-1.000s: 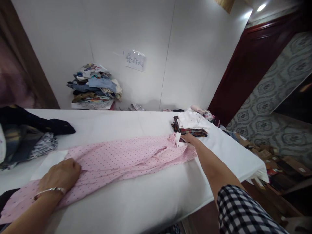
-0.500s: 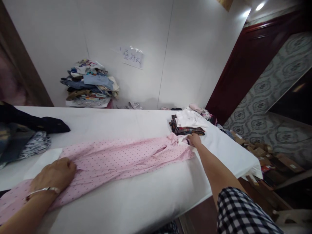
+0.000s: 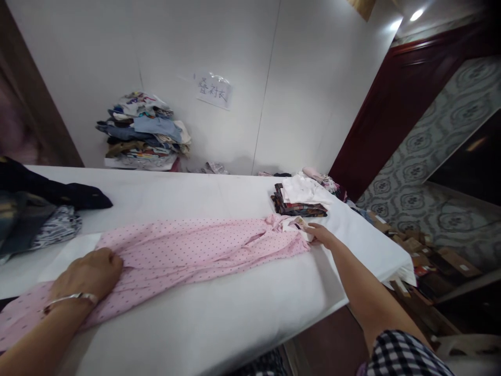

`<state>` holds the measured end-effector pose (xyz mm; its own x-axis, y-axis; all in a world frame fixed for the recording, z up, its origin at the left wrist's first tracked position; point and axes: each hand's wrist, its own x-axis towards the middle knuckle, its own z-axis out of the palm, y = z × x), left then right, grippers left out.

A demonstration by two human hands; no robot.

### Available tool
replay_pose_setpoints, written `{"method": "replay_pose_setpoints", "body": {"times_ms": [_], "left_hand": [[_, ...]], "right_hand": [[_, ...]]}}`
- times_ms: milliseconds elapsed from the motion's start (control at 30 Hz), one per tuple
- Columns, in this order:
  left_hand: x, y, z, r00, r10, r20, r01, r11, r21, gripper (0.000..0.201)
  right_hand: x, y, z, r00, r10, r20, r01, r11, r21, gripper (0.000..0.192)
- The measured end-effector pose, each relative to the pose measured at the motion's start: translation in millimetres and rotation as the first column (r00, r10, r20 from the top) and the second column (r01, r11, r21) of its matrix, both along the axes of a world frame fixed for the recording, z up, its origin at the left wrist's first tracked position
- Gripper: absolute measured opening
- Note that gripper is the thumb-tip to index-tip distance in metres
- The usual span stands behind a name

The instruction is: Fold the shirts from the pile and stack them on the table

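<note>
A pink dotted shirt [image 3: 195, 250] lies stretched lengthwise across the white table [image 3: 235, 313]. My left hand [image 3: 88, 274], with a silver bracelet on the wrist, rests fingers curled on the shirt's left part and presses it down. My right hand [image 3: 319, 234] reaches to the shirt's far right end and pinches the fabric at the collar, where a white label shows. A small stack of folded clothes [image 3: 301, 198], white on top of dark plaid, sits just beyond my right hand.
Dark and patterned garments [image 3: 39, 209] lie heaped at the table's left. A tall pile of clothes [image 3: 143, 133] stands against the white wall under a paper sign [image 3: 213, 90]. Cardboard boxes [image 3: 426, 256] clutter the floor right of the table's edge.
My right hand has shifted slightly right and toward me along the collar end, tugging the shirt. My left hand stays pressed on the shirt. The view has drifted a little.
</note>
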<state>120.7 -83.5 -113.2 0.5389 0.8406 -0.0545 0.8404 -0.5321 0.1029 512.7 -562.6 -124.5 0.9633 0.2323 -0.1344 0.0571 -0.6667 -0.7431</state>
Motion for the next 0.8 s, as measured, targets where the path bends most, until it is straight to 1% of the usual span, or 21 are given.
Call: {"method": "replay_pose_setpoints", "body": {"times_ms": [67,133,233,300,400,500,600,700,800], "left_hand": [[0,0,-0.7,1.000,0.002,-0.006,-0.002,1.000,-0.007,0.036],[-1,-1,-1.5,1.000,-0.005,-0.004,0.005,1.000,0.001,0.038],[-5,-3,-1.8,0.999,-0.045,0.023,0.045,0.999,0.024,0.039],[-6,-4,-0.5,0.994,-0.094,0.048,0.091,0.994,0.068,0.042],[-2,-5,2.1,0.981,-0.173,0.086,0.157,0.973,0.167,0.049],[17,-5,1.9,0.944,-0.305,0.124,0.279,0.942,0.188,0.052],[46,-5,-1.0,0.889,-0.440,0.125,0.414,0.890,0.190,0.053],[74,-5,-1.6,0.877,-0.472,0.083,0.453,0.873,0.183,0.055],[93,-4,0.4,0.881,-0.471,0.042,0.461,0.877,0.137,0.053]], "right_hand": [[-6,3,-5.4,0.999,-0.019,0.032,0.019,1.000,0.010,0.056],[-11,6,-10.8,0.996,-0.045,0.082,0.046,0.999,-0.008,0.052],[-17,7,-13.7,0.985,-0.051,0.167,0.067,0.994,-0.087,0.044],[-18,9,-9.4,0.971,-0.026,0.238,0.061,0.988,-0.141,0.041],[-20,24,3.2,0.924,0.097,0.369,-0.018,0.977,-0.212,0.038],[-23,55,12.9,0.861,0.278,0.426,-0.170,0.946,-0.275,0.035],[-28,92,14.1,0.813,0.422,0.401,-0.297,0.893,-0.337,0.034],[-27,123,12.4,0.784,0.501,0.367,-0.348,0.844,-0.408,0.033],[-19,140,12.6,0.793,0.513,0.328,-0.333,0.817,-0.471,0.021]]}}
